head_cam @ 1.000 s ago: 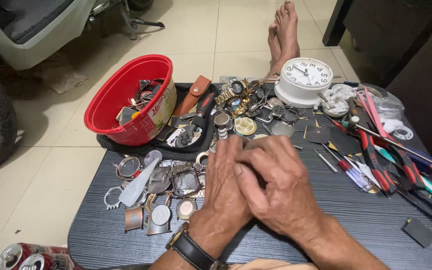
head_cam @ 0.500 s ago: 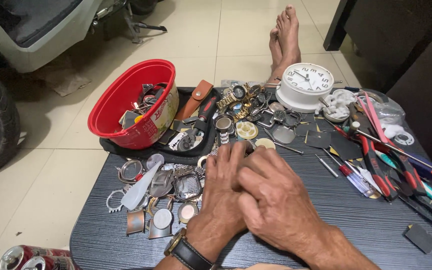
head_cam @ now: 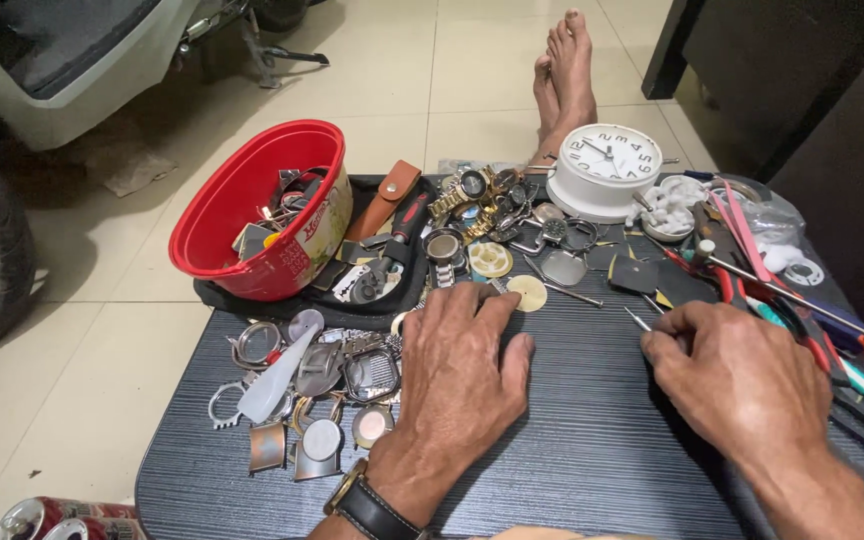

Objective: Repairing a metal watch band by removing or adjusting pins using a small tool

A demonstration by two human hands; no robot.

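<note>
Hands apart on tabletop [head_cam: 592, 440].
Left hand [head_cam: 462, 375] flat, palm down, grip released; right hand [head_cam: 737, 380] curled, pinching a thin tool [head_cam: 636, 319].

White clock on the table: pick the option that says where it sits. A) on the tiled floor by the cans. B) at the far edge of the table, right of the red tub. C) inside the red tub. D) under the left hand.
B: the white clock stands at the far edge of the dark table, right of the red tub, apart from the left hand.
</note>
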